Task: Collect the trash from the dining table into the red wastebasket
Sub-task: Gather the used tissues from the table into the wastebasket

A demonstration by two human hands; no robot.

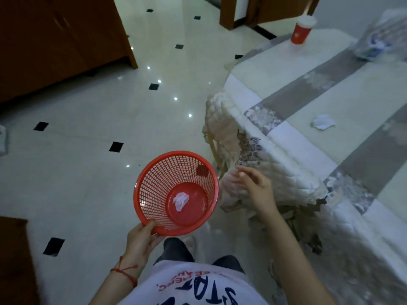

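Observation:
My left hand [141,238] grips the near rim of the red mesh wastebasket [154,186], holding it above the floor left of the dining table. One crumpled white paper [181,200] lies on the basket's bottom. My right hand [255,190] hovers just right of the basket rim, fingers apart and holding nothing, blurred by motion. On the dining table [308,150], covered by a white and grey striped cloth, another crumpled white paper [323,121] lies. A red paper cup [301,31] stands at the table's far corner, and a crinkled clear plastic bag [383,38] rests at the far right.
A padded chair back [222,128] draped in white stands against the table's near-left edge. Wooden cabinets [55,40] line the far left, and a wooden door frame [226,12] stands at the back. The glossy white tiled floor [88,128] with black inserts spreads to the left.

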